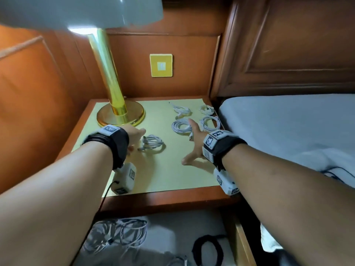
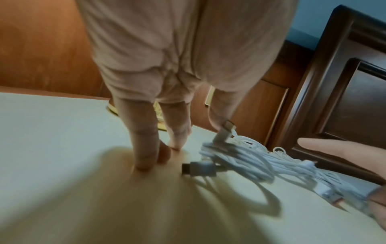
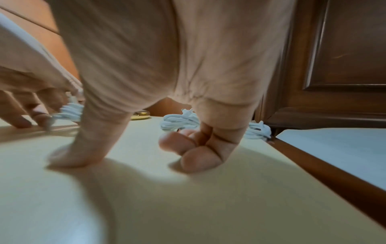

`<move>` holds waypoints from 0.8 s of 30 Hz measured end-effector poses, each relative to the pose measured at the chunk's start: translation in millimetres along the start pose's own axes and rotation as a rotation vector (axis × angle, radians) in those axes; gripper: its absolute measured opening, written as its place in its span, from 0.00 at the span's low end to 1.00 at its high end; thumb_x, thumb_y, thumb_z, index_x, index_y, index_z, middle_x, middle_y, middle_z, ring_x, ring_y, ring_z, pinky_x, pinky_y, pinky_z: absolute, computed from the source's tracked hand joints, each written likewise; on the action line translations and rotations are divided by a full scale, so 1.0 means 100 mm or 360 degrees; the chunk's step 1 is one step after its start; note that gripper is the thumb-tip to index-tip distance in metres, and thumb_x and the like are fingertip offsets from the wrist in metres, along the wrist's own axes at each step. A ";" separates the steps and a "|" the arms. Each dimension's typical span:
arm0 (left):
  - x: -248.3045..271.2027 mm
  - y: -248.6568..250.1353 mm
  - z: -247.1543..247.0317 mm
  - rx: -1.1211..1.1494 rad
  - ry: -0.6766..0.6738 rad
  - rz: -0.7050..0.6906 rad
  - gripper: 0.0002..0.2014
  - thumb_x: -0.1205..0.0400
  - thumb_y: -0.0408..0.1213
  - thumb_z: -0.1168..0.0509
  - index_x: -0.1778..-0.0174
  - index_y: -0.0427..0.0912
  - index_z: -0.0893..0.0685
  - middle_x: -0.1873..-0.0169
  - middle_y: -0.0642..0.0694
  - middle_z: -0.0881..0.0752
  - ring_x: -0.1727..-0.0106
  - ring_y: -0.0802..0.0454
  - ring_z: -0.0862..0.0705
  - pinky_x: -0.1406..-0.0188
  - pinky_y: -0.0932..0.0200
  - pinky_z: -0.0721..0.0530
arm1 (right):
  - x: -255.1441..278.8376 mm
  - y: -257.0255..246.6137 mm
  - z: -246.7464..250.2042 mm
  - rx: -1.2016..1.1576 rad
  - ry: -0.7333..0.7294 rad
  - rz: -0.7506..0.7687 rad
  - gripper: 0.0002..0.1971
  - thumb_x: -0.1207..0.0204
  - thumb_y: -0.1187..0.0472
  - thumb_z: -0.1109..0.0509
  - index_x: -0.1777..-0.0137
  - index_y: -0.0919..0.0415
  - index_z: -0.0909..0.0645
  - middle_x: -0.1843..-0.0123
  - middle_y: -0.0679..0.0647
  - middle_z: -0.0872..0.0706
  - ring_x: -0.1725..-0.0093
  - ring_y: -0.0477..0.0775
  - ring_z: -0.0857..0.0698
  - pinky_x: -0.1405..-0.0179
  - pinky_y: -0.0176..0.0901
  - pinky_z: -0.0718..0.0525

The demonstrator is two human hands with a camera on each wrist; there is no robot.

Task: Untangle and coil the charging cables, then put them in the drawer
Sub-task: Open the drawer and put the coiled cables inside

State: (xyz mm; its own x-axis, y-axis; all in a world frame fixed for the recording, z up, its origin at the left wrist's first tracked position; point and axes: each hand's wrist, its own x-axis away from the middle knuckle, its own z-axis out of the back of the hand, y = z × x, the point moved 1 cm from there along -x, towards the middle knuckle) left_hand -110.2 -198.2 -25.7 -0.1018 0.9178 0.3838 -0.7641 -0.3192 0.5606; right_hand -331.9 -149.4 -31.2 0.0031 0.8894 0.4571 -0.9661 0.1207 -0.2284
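One coiled cable [image 1: 153,144] flat, plug toward left hand [image 1: 134,138]; both hands released.

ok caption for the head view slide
Both hands, left hand and right hand, reach over coiled white cables on the nightstand.

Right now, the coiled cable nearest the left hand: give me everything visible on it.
The coiled cable is white, wound in several loose round loops, lying flat on the pale tabletop in front of the lamp base. Two grey metal-looking plugs stick out on its left side. The left hand hangs right beside it, fingers down; one fingertip seems to touch the upper plug. It lies apart from the other coils.
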 end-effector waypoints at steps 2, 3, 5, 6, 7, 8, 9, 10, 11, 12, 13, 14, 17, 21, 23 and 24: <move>-0.11 0.00 0.02 -0.0134 -0.0065 0.0006 0.22 0.15 0.49 0.32 0.42 0.30 0.15 0.51 0.34 0.13 0.51 0.35 0.11 0.43 0.36 0.11 | -0.12 -0.03 0.08 -0.0010 -0.0026 0.0063 0.75 0.40 0.40 0.14 0.14 0.47 0.75 0.11 0.56 0.41 0.19 0.66 0.30 0.24 0.64 0.28; -0.14 0.00 0.01 -0.0199 -0.0083 0.0002 0.21 0.18 0.49 0.28 0.43 0.32 0.12 0.51 0.35 0.11 0.49 0.35 0.10 0.45 0.36 0.10 | -0.16 -0.04 0.10 0.0031 -0.0065 0.0065 0.74 0.41 0.39 0.14 0.13 0.45 0.72 0.11 0.55 0.40 0.20 0.67 0.28 0.25 0.64 0.26; -0.17 -0.01 -0.01 -0.0372 -0.0083 -0.0020 0.19 0.23 0.49 0.23 0.46 0.37 0.09 0.50 0.36 0.09 0.46 0.37 0.09 0.46 0.40 0.09 | -0.22 -0.07 0.13 0.0182 -0.0123 0.0052 0.71 0.43 0.33 0.15 0.11 0.45 0.63 0.12 0.56 0.38 0.22 0.67 0.26 0.27 0.65 0.23; -0.18 0.00 -0.03 -0.0446 -0.0061 -0.0034 0.19 0.24 0.49 0.22 0.46 0.38 0.08 0.51 0.36 0.08 0.46 0.38 0.09 0.45 0.42 0.09 | -0.22 -0.08 0.13 0.0232 -0.0117 0.0057 0.68 0.42 0.31 0.17 0.11 0.46 0.58 0.13 0.56 0.36 0.22 0.67 0.26 0.27 0.65 0.23; -0.16 0.01 -0.04 -0.0497 -0.0035 -0.0042 0.19 0.25 0.49 0.21 0.46 0.39 0.08 0.52 0.37 0.08 0.47 0.39 0.09 0.45 0.43 0.09 | -0.20 -0.09 0.13 0.0244 -0.0090 0.0068 0.65 0.40 0.32 0.18 0.11 0.48 0.54 0.14 0.57 0.34 0.22 0.67 0.26 0.27 0.63 0.23; -0.14 0.01 -0.05 -0.0537 -0.0016 -0.0033 0.19 0.27 0.49 0.20 0.47 0.40 0.08 0.53 0.38 0.08 0.48 0.40 0.09 0.46 0.44 0.09 | -0.16 -0.09 0.10 0.0221 -0.0058 0.0083 0.61 0.37 0.33 0.19 0.11 0.51 0.51 0.15 0.57 0.32 0.22 0.66 0.25 0.27 0.61 0.23; -0.11 0.00 -0.06 -0.0582 -0.0004 -0.0039 0.19 0.29 0.49 0.18 0.48 0.40 0.07 0.54 0.40 0.08 0.49 0.41 0.09 0.47 0.45 0.08 | -0.13 -0.08 0.06 0.0186 -0.0023 0.0103 0.58 0.34 0.34 0.20 0.12 0.53 0.48 0.16 0.58 0.31 0.23 0.66 0.25 0.28 0.58 0.23; -0.07 -0.01 -0.06 -0.0644 -0.0003 -0.0050 0.19 0.30 0.49 0.18 0.49 0.41 0.07 0.53 0.41 0.08 0.48 0.42 0.09 0.46 0.47 0.09 | -0.09 -0.06 0.01 0.0150 0.0024 0.0127 0.53 0.32 0.35 0.21 0.13 0.54 0.44 0.17 0.58 0.28 0.24 0.65 0.23 0.30 0.56 0.22; -0.01 -0.03 -0.06 -0.0699 0.0003 -0.0063 0.18 0.29 0.48 0.18 0.49 0.42 0.07 0.52 0.42 0.08 0.47 0.44 0.10 0.45 0.50 0.09 | -0.06 -0.03 -0.05 0.0106 0.0078 0.0149 0.48 0.30 0.36 0.22 0.16 0.54 0.40 0.21 0.58 0.25 0.29 0.64 0.20 0.33 0.55 0.20; 0.06 -0.06 -0.08 -0.0739 0.0014 -0.0065 0.17 0.29 0.48 0.19 0.50 0.42 0.07 0.51 0.43 0.08 0.46 0.45 0.10 0.44 0.52 0.10 | 0.00 -0.01 -0.12 0.0052 0.0116 0.0164 0.44 0.29 0.36 0.23 0.19 0.54 0.37 0.25 0.57 0.21 0.35 0.61 0.18 0.38 0.53 0.18; 0.14 -0.11 -0.08 -0.0744 0.0031 -0.0067 0.16 0.29 0.48 0.19 0.50 0.43 0.07 0.52 0.44 0.08 0.46 0.46 0.10 0.44 0.53 0.10 | 0.06 0.01 -0.19 -0.0007 0.0125 0.0164 0.40 0.27 0.37 0.24 0.22 0.53 0.34 0.29 0.56 0.19 0.41 0.59 0.18 0.41 0.52 0.17; 0.24 -0.15 -0.08 -0.0721 0.0035 -0.0058 0.16 0.30 0.48 0.18 0.52 0.43 0.07 0.53 0.44 0.07 0.47 0.47 0.10 0.45 0.54 0.10 | 0.12 0.03 -0.25 -0.0058 0.0118 0.0163 0.36 0.26 0.38 0.24 0.25 0.53 0.32 0.32 0.55 0.18 0.43 0.57 0.18 0.42 0.51 0.17; 0.62 -0.34 -0.06 -0.0599 -0.0019 -0.0037 0.14 0.32 0.46 0.18 0.55 0.41 0.06 0.55 0.43 0.07 0.52 0.47 0.10 0.53 0.55 0.11 | 0.43 0.03 -0.40 -0.0196 0.0124 0.0181 0.27 0.25 0.42 0.24 0.32 0.53 0.27 0.37 0.53 0.17 0.45 0.56 0.18 0.43 0.47 0.18; 1.17 -0.69 0.00 -0.0288 -0.0031 -0.0103 0.08 0.29 0.40 0.20 0.60 0.41 0.06 0.58 0.44 0.08 0.53 0.45 0.11 0.56 0.53 0.15 | 0.96 0.04 -0.59 -0.0489 0.0056 0.0272 0.23 0.24 0.46 0.23 0.36 0.57 0.23 0.48 0.52 0.16 0.57 0.52 0.17 0.58 0.43 0.16; 1.40 -0.93 0.02 -0.0079 0.0022 -0.0140 0.05 0.29 0.39 0.20 0.68 0.43 0.08 0.66 0.46 0.10 0.57 0.44 0.12 0.60 0.55 0.17 | 1.20 0.08 -0.74 -0.0744 -0.0066 0.0278 0.19 0.23 0.48 0.23 0.40 0.59 0.22 0.53 0.53 0.17 0.64 0.50 0.16 0.69 0.44 0.14; 1.51 -1.05 0.01 0.0011 0.0082 -0.0146 0.07 0.29 0.39 0.20 0.71 0.45 0.09 0.70 0.47 0.11 0.60 0.44 0.11 0.62 0.55 0.16 | 1.32 0.11 -0.82 -0.0829 -0.0121 0.0283 0.18 0.22 0.49 0.23 0.42 0.59 0.21 0.52 0.54 0.17 0.66 0.49 0.17 0.73 0.43 0.16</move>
State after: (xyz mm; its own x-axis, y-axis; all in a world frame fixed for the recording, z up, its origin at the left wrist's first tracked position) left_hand -44.2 -25.9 -25.7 -0.0642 0.9542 0.2922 -0.7672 -0.2345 0.5970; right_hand -320.6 5.0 -43.6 -0.1859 0.8839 0.4292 -0.6944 0.1909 -0.6938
